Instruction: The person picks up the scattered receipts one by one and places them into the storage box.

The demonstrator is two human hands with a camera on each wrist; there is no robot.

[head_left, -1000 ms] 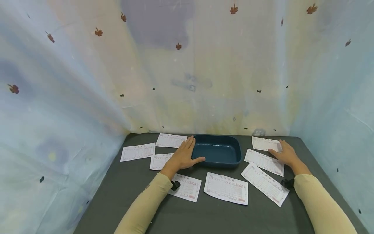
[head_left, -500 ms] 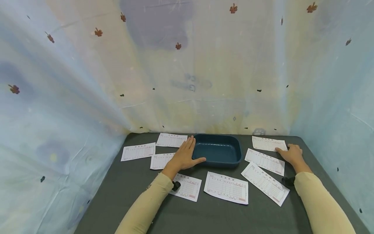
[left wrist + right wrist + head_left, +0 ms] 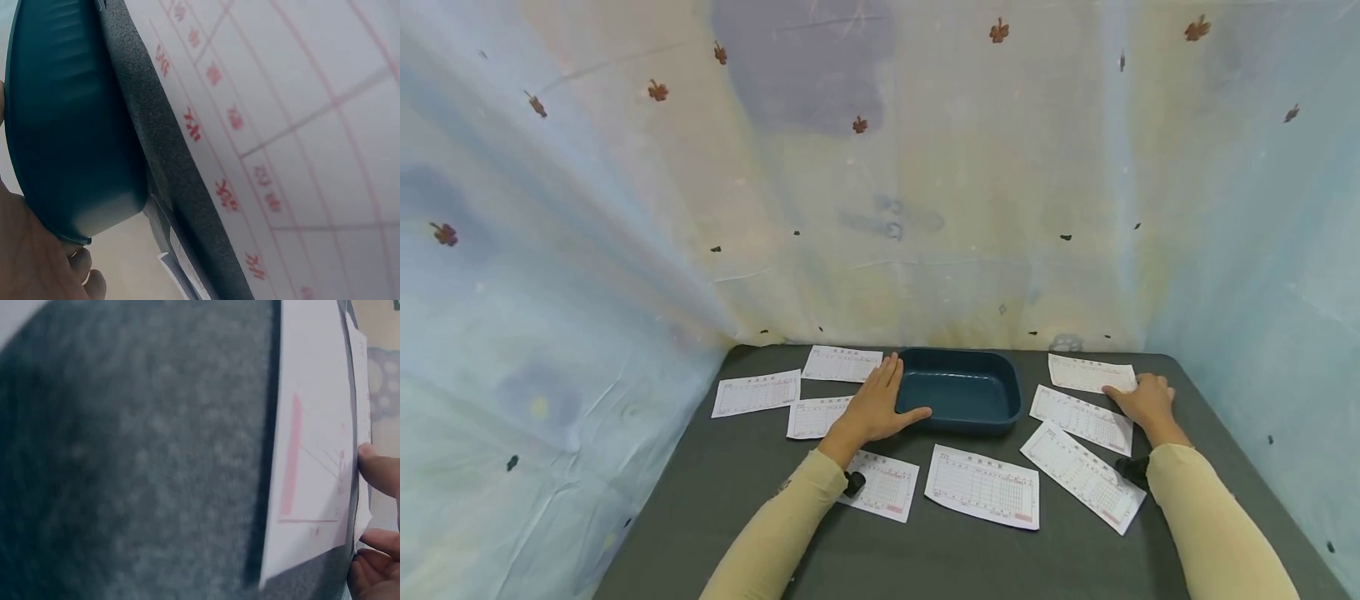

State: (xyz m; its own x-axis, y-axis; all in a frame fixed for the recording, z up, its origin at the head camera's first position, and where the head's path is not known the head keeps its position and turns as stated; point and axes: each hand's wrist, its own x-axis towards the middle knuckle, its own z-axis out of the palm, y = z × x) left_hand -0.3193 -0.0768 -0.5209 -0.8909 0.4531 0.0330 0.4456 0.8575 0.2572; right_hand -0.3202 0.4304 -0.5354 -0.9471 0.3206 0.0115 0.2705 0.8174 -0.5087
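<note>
One white printed paper form lies slightly slanted, to the right of the upright dark-teal rectangular tub.

Left sleeve: long, pale yellow, plain fabric, ending at the wrist. A small dark mark sits on its outer edge near the cuff. Right sleeve: same colour and length. Left wrist unit: black, compact, rounded. Right wrist unit: black, more elongated.
</note>
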